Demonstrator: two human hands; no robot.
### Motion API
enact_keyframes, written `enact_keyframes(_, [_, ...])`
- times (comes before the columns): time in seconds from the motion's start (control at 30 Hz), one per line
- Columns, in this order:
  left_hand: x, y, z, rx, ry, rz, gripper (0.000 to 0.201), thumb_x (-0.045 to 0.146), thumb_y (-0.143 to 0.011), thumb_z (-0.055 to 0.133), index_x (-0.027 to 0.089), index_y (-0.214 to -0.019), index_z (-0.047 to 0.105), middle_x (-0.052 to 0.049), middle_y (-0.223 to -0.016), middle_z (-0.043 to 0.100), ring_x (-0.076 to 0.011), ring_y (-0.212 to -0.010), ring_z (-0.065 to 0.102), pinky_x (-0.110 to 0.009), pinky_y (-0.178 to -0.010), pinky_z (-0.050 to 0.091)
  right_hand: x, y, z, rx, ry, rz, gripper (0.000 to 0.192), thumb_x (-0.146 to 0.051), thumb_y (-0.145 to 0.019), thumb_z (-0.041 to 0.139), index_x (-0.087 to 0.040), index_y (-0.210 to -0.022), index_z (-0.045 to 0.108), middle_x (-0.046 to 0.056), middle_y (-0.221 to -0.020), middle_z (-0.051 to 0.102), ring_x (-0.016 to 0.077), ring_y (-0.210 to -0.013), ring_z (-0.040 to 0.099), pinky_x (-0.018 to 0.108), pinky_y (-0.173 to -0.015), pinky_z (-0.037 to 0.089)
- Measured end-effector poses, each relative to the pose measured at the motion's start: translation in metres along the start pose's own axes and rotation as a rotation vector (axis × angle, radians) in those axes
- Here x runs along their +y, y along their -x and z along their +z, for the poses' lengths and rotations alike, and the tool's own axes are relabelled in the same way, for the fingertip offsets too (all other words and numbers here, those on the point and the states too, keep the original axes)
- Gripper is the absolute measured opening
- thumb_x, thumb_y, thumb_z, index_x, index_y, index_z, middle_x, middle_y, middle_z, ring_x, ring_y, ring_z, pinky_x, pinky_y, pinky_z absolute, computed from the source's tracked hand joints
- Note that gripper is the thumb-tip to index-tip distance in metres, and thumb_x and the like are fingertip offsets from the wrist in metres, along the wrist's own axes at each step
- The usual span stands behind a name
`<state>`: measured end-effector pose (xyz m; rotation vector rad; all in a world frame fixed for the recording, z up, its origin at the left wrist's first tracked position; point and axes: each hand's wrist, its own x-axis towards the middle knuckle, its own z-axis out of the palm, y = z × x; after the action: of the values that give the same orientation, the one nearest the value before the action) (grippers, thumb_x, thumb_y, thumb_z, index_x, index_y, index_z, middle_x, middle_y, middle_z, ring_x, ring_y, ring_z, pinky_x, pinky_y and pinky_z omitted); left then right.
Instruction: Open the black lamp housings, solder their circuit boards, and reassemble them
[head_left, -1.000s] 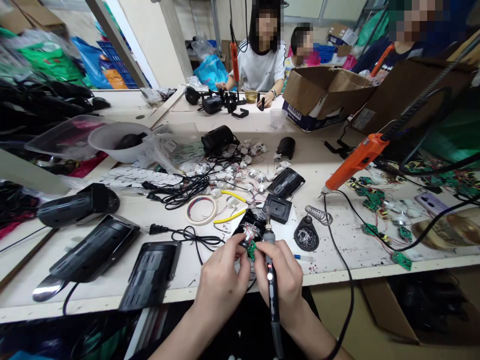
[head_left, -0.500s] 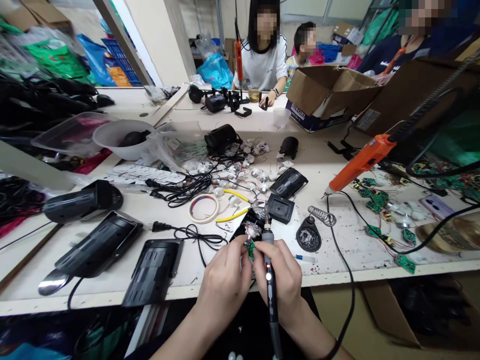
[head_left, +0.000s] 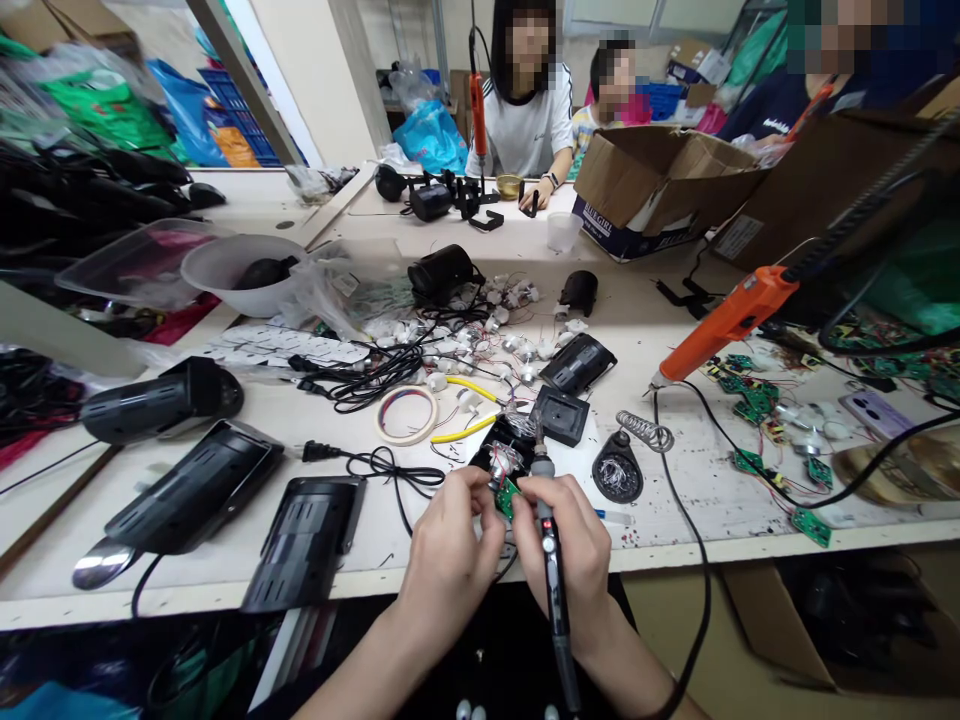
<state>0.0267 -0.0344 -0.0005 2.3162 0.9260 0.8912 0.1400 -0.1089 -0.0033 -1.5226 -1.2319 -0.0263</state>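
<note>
My right hand (head_left: 570,540) is wrapped round a soldering iron (head_left: 553,575), its metal tip pointing away from me. The thumb and fingertip of that same hand also touch a small green circuit board (head_left: 508,498). My left hand (head_left: 450,535) is closed with its fingertips at the board's left side, by thin wires; what exactly it pinches is hidden. Just beyond the fingers lies an open black housing (head_left: 517,432) with a silvery-white wired part (head_left: 504,460) in it. A black square cover (head_left: 561,414) sits right of the housing, and yellow-handled pliers (head_left: 465,432) lie to its left.
Black lamp-like housings (head_left: 304,545) line the left front. Masking tape (head_left: 406,415), black cables (head_left: 375,375) and an iron stand (head_left: 617,470) surround the work. An orange electric screwdriver (head_left: 724,325) hangs at right near loose circuit boards (head_left: 754,400). A person (head_left: 525,120) sits opposite.
The green board has turned and shows more of its face. My left fingers have loosened from it a little, and the soldering iron has tilted, its handle end swinging right.
</note>
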Motion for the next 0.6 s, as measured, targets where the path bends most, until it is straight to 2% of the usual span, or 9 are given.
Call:
enact_keyframes(0.1, [0.0017, -0.0030, -0.0036, -0.027, 0.100, -0.079, 0.017, 0.017, -0.086, 0.053, 0.022, -0.100, 0.044, 0.002, -0.076, 0.064, -0.0129, -0.065, 0.067, -0.022, -0.060, 0.056, 0.0016, -0.0009, -0.0014, 0.019, -0.006, 0.037, 0.023, -0.003, -0.090, 0.056, -0.019, -0.107, 0.059, 0.001, -0.082, 0.057, 0.0132, -0.072, 0.058, 0.025, -0.067, 0.050])
enact_keyframes(0.2, [0.0036, -0.0036, -0.0055, 0.000, 0.133, -0.102, 0.018, 0.017, -0.083, 0.054, 0.022, -0.098, 0.043, 0.002, -0.075, 0.066, -0.0123, -0.065, 0.068, -0.021, -0.062, 0.057, 0.0033, -0.0002, -0.0027, 0.023, -0.014, 0.095, 0.022, -0.005, -0.090, 0.058, -0.020, -0.107, 0.059, 0.000, -0.083, 0.059, 0.0119, -0.072, 0.059, 0.024, -0.068, 0.050])
enact_keyframes(0.33, [0.0026, -0.0002, -0.0037, 0.033, 0.072, -0.064, 0.016, 0.019, -0.086, 0.053, 0.022, -0.100, 0.044, 0.002, -0.075, 0.067, -0.0128, -0.064, 0.069, -0.022, -0.061, 0.057, 0.0048, 0.0024, -0.0024, 0.020, -0.035, 0.138, 0.021, -0.008, -0.091, 0.059, -0.021, -0.107, 0.059, -0.001, -0.083, 0.060, 0.0113, -0.072, 0.061, 0.023, -0.067, 0.051])
enact_keyframes(0.6, [-0.0008, 0.0046, -0.0039, -0.011, -0.053, 0.038, 0.013, 0.018, -0.089, 0.050, 0.022, -0.101, 0.046, -0.002, -0.079, 0.066, -0.0161, -0.070, 0.070, -0.026, -0.062, 0.057, 0.0048, 0.0056, -0.0006, 0.001, -0.033, 0.130, 0.021, -0.008, -0.091, 0.057, -0.021, -0.107, 0.059, -0.001, -0.083, 0.060, 0.0127, -0.073, 0.061, 0.024, -0.067, 0.052])
